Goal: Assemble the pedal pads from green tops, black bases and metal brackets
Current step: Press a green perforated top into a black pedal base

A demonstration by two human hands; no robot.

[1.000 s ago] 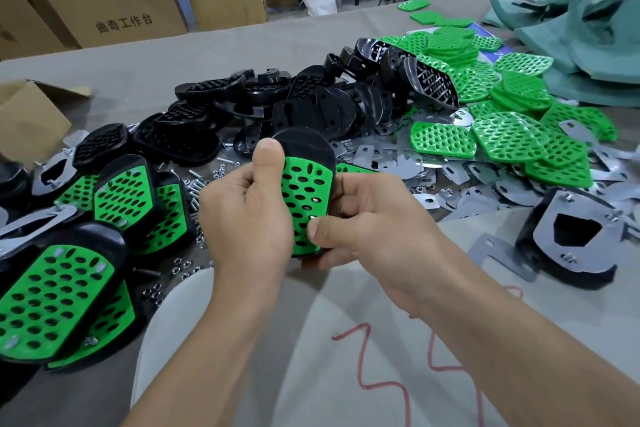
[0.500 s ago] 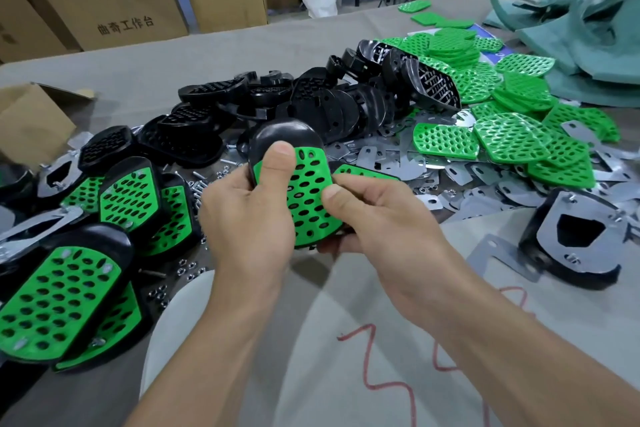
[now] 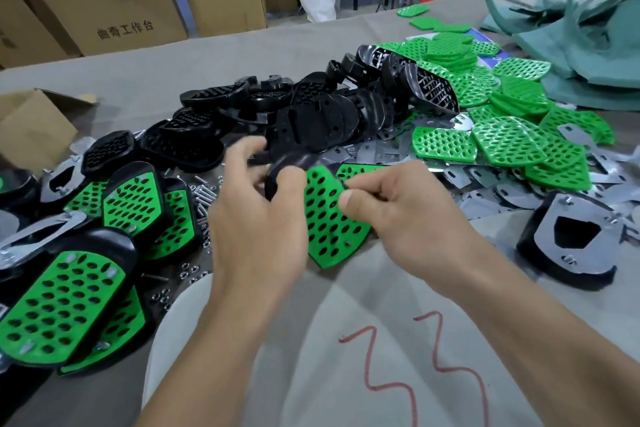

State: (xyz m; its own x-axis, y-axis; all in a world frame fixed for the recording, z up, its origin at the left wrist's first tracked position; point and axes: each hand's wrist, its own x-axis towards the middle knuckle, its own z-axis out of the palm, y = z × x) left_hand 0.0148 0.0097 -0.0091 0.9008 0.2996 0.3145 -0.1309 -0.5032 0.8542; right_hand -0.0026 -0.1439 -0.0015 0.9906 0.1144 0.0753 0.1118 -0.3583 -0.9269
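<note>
Green top point(image 3: 329, 225) sits dead between my hands, long axis pointing away from me. Right hand point(image 3: 408, 215) pinches its right edge, left hand point(image 3: 256, 218) grips the blurred black base point(image 3: 282, 165) along its left.

Green tops point(image 3: 509, 146) at 2 o'clock: matt plastic. Black bases point(image 3: 311, 121) at 12: glossy plastic. Brackets point(image 3: 485, 180): shiny metal. Cloth point(image 3: 346, 374): matt.

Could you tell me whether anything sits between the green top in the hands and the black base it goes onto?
Nothing visible does. The right hand pinches the green top at its edge, and the left hand holds the black base just behind it. The base is blurred and partly hidden by the left thumb.
</note>
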